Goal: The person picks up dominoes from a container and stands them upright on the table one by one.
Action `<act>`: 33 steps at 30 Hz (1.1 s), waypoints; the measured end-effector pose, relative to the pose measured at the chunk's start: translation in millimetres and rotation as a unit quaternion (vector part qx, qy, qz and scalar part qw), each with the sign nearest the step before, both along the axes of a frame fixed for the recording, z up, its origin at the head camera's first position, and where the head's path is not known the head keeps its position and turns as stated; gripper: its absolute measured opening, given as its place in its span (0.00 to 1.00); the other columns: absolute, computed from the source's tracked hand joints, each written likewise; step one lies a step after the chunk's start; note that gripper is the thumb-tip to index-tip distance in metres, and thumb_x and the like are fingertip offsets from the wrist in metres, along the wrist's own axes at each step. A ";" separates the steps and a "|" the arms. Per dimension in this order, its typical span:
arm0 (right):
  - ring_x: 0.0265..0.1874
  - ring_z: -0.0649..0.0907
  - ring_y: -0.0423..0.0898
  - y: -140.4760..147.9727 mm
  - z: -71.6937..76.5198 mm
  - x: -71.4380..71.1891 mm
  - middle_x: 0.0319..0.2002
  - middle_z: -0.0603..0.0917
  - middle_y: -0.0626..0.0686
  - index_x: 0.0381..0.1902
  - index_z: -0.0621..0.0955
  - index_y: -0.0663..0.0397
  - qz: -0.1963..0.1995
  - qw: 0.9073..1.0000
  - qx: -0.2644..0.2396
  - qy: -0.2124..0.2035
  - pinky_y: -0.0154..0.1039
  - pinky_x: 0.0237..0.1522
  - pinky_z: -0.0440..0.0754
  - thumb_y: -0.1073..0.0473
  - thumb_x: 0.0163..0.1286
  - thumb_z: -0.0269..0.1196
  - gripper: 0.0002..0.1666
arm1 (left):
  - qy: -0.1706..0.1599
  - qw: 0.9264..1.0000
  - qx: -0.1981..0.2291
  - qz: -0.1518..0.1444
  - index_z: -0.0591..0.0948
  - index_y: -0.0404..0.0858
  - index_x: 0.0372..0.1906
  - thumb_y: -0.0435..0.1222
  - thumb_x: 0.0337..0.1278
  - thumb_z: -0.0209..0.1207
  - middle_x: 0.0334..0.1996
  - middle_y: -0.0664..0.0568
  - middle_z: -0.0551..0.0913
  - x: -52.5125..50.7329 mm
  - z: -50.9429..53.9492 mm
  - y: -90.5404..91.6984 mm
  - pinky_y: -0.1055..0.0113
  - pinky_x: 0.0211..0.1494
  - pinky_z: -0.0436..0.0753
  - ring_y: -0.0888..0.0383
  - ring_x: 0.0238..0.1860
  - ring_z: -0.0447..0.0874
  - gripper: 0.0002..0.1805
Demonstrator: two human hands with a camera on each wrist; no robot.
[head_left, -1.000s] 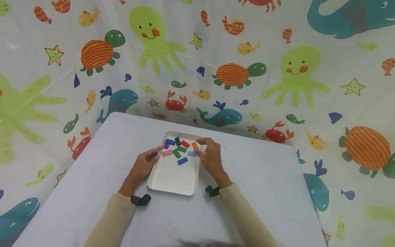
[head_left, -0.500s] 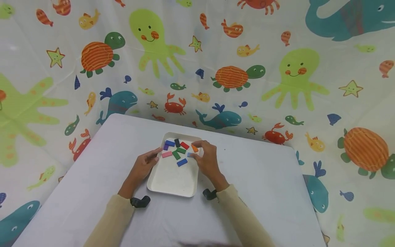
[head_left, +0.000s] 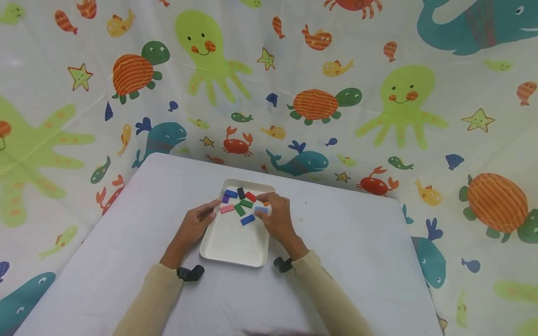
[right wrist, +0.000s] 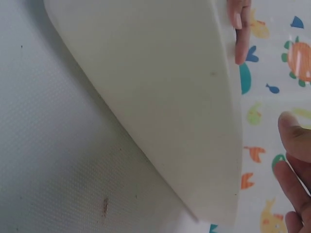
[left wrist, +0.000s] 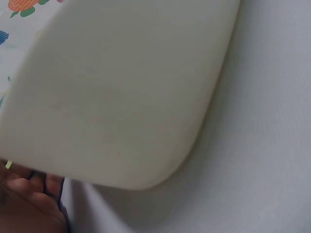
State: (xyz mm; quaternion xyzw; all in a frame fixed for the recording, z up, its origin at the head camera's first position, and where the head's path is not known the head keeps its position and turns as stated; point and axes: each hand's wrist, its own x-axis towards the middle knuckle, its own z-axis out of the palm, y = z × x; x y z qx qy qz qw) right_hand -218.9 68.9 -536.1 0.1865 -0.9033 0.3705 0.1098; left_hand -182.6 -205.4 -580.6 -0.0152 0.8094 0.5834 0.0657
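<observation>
In the head view a white tray [head_left: 235,245] is held above the table, and the wrist views show its underside. My left hand [head_left: 199,223] grips its left edge with the thumb at the rim. My right hand [head_left: 278,218] is over the right side, thumb and index finger apart around a light blue block [head_left: 261,209], pinching nothing that I can see. An orange block [head_left: 266,203] is partly hidden behind that hand. Nearby lie a red block [head_left: 250,196], a black block [head_left: 241,192], a pink block [head_left: 227,209], a blue block [head_left: 247,220] and several others.
The tray is above a white-covered table [head_left: 349,242]. Behind it hangs a white curtain [head_left: 260,42] printed with sea animals. Each wrist wears a dark camera, one of them the left wrist camera [head_left: 191,273].
My right hand has moved left and slightly down, from the orange block to around the light blue block, and now partly covers the orange one. My left hand stays at the tray's edge.
</observation>
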 end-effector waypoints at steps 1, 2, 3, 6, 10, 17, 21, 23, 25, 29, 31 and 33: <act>0.56 0.87 0.44 -0.7 -0.2 0.2 0.54 0.89 0.47 0.59 0.85 0.47 0.002 1.000 0.000 0.000 0.50 0.70 0.74 0.61 0.64 0.79 0.26 | 0.001 1.000 0.000 -0.001 0.71 0.46 0.80 0.38 0.83 0.54 0.83 0.47 0.64 0.0 0.4 -0.2 0.45 0.83 0.67 0.42 0.84 0.60 0.27; 0.56 0.87 0.44 -1.3 -0.4 0.3 0.54 0.89 0.47 0.59 0.85 0.47 0.003 1.000 0.001 0.000 0.51 0.70 0.74 0.61 0.63 0.79 0.26 | 0.000 1.000 0.001 0.000 0.71 0.46 0.80 0.38 0.83 0.54 0.83 0.47 0.64 0.0 0.7 -0.3 0.46 0.83 0.67 0.43 0.85 0.60 0.27; 0.56 0.87 0.44 -1.9 -0.3 0.5 0.53 0.90 0.47 0.59 0.85 0.47 0.005 1.000 0.000 -0.001 0.51 0.70 0.74 0.61 0.63 0.79 0.26 | 0.000 1.000 0.002 -0.001 0.71 0.46 0.80 0.38 0.83 0.54 0.84 0.47 0.64 0.2 1.0 -0.6 0.46 0.83 0.67 0.43 0.85 0.60 0.27; 0.55 0.87 0.44 -3.8 -2.2 0.8 0.53 0.90 0.46 0.58 0.86 0.46 0.010 1.000 0.000 -0.004 0.53 0.71 0.73 0.61 0.62 0.80 0.26 | 0.000 1.000 0.007 -0.002 0.72 0.47 0.79 0.38 0.83 0.54 0.84 0.48 0.64 0.8 0.9 -1.3 0.47 0.83 0.67 0.44 0.85 0.60 0.26; 0.56 0.87 0.43 -5.4 -4.5 1.6 0.52 0.90 0.45 0.58 0.86 0.43 0.018 1.000 0.006 -0.009 0.56 0.73 0.72 0.60 0.63 0.79 0.26 | 0.000 1.000 0.008 -0.003 0.72 0.49 0.79 0.39 0.82 0.55 0.84 0.48 0.64 1.5 0.2 -2.1 0.48 0.82 0.68 0.43 0.84 0.61 0.26; 0.57 0.87 0.44 -9.7 -5.1 2.7 0.53 0.90 0.46 0.58 0.86 0.44 0.032 0.999 0.020 -0.021 0.52 0.72 0.74 0.59 0.64 0.79 0.25 | -0.006 1.000 0.006 0.000 0.72 0.49 0.79 0.39 0.82 0.55 0.84 0.47 0.63 1.3 0.1 -2.0 0.46 0.82 0.68 0.42 0.84 0.61 0.27; 0.58 0.87 0.44 -11.5 -6.5 2.6 0.55 0.90 0.46 0.58 0.86 0.45 0.042 0.998 0.037 -0.034 0.52 0.73 0.73 0.59 0.65 0.78 0.24 | -0.007 1.000 0.008 -0.001 0.71 0.49 0.80 0.39 0.82 0.55 0.84 0.48 0.63 0.4 -0.4 -1.6 0.47 0.82 0.68 0.43 0.84 0.61 0.27; 0.59 0.87 0.44 -12.3 -6.4 3.1 0.56 0.90 0.46 0.59 0.86 0.44 0.045 0.997 0.044 -0.045 0.52 0.73 0.72 0.58 0.65 0.78 0.24 | -0.004 1.000 0.007 -0.002 0.71 0.48 0.80 0.38 0.83 0.54 0.84 0.48 0.64 0.0 -0.3 -1.7 0.47 0.82 0.67 0.43 0.84 0.61 0.27; 0.59 0.87 0.43 -12.9 -6.9 3.5 0.56 0.90 0.45 0.59 0.86 0.43 0.045 0.996 0.050 -0.056 0.53 0.74 0.71 0.58 0.66 0.77 0.24 | -0.001 1.000 0.008 -0.003 0.72 0.47 0.79 0.38 0.82 0.54 0.83 0.48 0.64 0.1 -0.3 -1.9 0.48 0.82 0.68 0.44 0.84 0.61 0.27; 0.61 0.86 0.43 -14.0 -7.3 4.3 0.57 0.90 0.44 0.60 0.86 0.41 0.046 0.995 0.057 -0.073 0.54 0.76 0.69 0.58 0.66 0.77 0.24 | 0.007 1.000 0.012 -0.006 0.72 0.47 0.79 0.36 0.82 0.55 0.83 0.47 0.65 0.9 0.0 -2.2 0.50 0.81 0.68 0.43 0.83 0.64 0.26; 0.61 0.86 0.43 -14.3 -7.4 4.8 0.57 0.90 0.44 0.60 0.86 0.42 0.047 0.994 0.060 -0.079 0.55 0.77 0.68 0.58 0.66 0.77 0.24 | 0.010 1.000 0.015 -0.008 0.72 0.47 0.79 0.36 0.82 0.54 0.83 0.47 0.66 1.1 0.0 -2.3 0.50 0.81 0.68 0.43 0.83 0.64 0.26; 0.61 0.86 0.43 -14.9 -8.0 5.0 0.56 0.90 0.44 0.60 0.87 0.42 0.049 0.993 0.066 -0.081 0.56 0.77 0.68 0.58 0.66 0.77 0.24 | 0.008 1.000 0.015 -0.006 0.72 0.47 0.79 0.36 0.82 0.55 0.83 0.48 0.66 0.8 -0.2 -2.3 0.51 0.81 0.68 0.43 0.83 0.64 0.26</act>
